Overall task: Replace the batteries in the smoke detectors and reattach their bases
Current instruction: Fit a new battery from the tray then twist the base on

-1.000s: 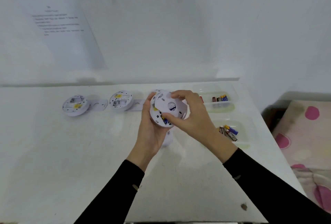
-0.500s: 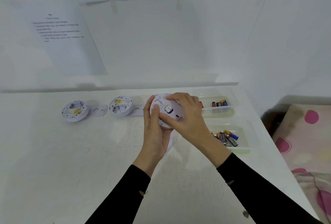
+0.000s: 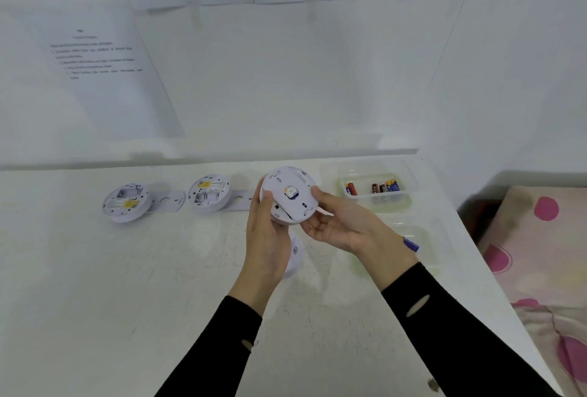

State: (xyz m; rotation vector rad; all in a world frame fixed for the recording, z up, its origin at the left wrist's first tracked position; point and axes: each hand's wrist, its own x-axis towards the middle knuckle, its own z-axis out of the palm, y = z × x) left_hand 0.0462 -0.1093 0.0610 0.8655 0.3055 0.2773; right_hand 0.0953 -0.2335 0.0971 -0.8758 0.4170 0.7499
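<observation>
Head view: a white table [image 3: 95, 301] stands against a white wall [image 3: 286, 78] hung with printed sheets [image 3: 101, 72], with pink-dotted fabric [image 3: 540, 253] past its right edge. Above the table's middle, the left hand [image 3: 266, 237] and right hand [image 3: 343, 228] grip a round smoke detector [image 3: 289, 194] between them, thumbs on its rim, fingers curled behind. Two open detectors [image 3: 127, 202] lie far left, each just beside a loose base [image 3: 170, 201]. A clear tub of batteries [image 3: 378, 188] sits far right.

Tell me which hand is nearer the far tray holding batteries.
Right. The right hand holds the smoke detector just left of that tray; the left hand grips the detector's left side, farther away.
</observation>
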